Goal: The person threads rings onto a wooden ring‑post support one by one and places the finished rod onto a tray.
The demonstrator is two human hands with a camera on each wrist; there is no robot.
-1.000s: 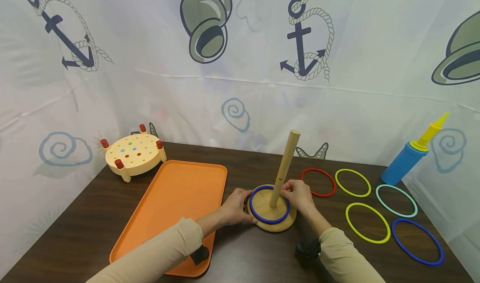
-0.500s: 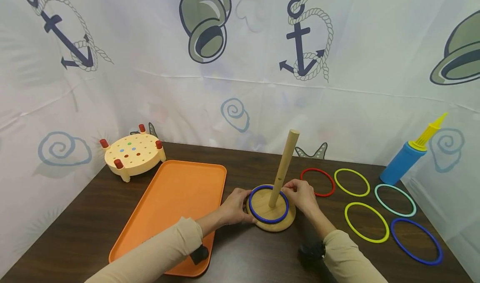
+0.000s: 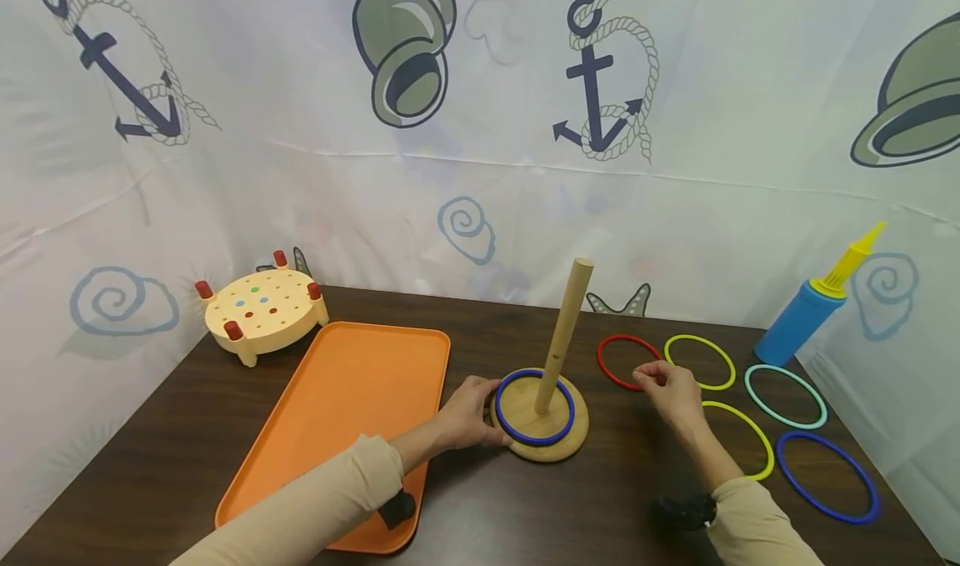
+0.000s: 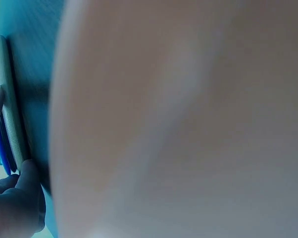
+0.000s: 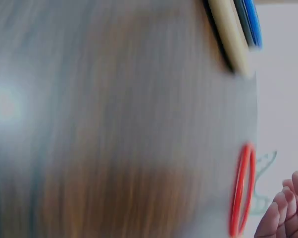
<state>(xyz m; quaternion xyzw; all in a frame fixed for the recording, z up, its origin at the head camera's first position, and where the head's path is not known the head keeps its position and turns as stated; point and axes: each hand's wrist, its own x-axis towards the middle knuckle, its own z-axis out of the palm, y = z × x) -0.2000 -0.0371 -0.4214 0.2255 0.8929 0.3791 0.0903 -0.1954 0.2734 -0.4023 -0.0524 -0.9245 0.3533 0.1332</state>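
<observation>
A wooden ring-toss stand point(image 3: 576, 437) with an upright peg point(image 3: 564, 326) stands mid-table. One blue ring point(image 3: 536, 442) circles the peg and lies flat on the round base. My left hand point(image 3: 467, 416) grips the base's left rim between thumb and fingers; the left wrist view catches part of that hand point(image 4: 15, 206) at the wooden edge. My right hand point(image 3: 672, 393) is apart from the stand, over the table beside the red ring point(image 3: 626, 338). Its fingers are loosely bent, and nothing shows between them in the right wrist view, where the red ring point(image 5: 236, 201) lies nearby.
On the right lie two yellow rings point(image 3: 731, 364), an aqua ring point(image 3: 787, 368) and another blue ring point(image 3: 828, 513). A blue-and-yellow pump point(image 3: 801, 320) stands at the back right. An orange tray point(image 3: 375, 374) lies left, with a round pegged toy point(image 3: 262, 320) behind it.
My right hand has let go of the blue ring on the base and moved right, toward the red ring. The left hand stays at the base's rim.
</observation>
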